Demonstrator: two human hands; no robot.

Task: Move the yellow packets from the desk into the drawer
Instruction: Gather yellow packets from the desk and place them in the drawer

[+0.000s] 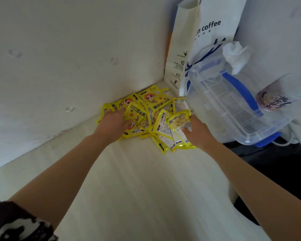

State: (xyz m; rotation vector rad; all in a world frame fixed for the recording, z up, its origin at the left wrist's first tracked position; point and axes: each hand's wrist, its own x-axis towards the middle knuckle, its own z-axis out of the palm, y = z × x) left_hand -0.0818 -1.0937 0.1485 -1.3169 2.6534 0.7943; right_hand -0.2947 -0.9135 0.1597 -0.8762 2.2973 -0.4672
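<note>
yellow packets (pixel 151 117) lie heaped on the pale bench (pixel 137 188), in the far corner where two walls meet. left hand (pixel 111 125) rests palm-down on the heap's left side, fingers curled over packets. right hand (pixel 197 131) pinches one packet at the heap's right edge. a white coffee bag (pixel 198 40) stands just behind (upright); a clear plastic box (pixel 233 105) sits right of the heap.

The lower centre of the worktop (pixel 137 188) lies bare, open between both forearms. The wall (pixel 59 58) closes off the upper left. A paper bag (pixel 207 40) stands at the top, just behind the yellow packets (pixel 153 117); a clear plastic container (pixel 233 105) crowds the right.
</note>
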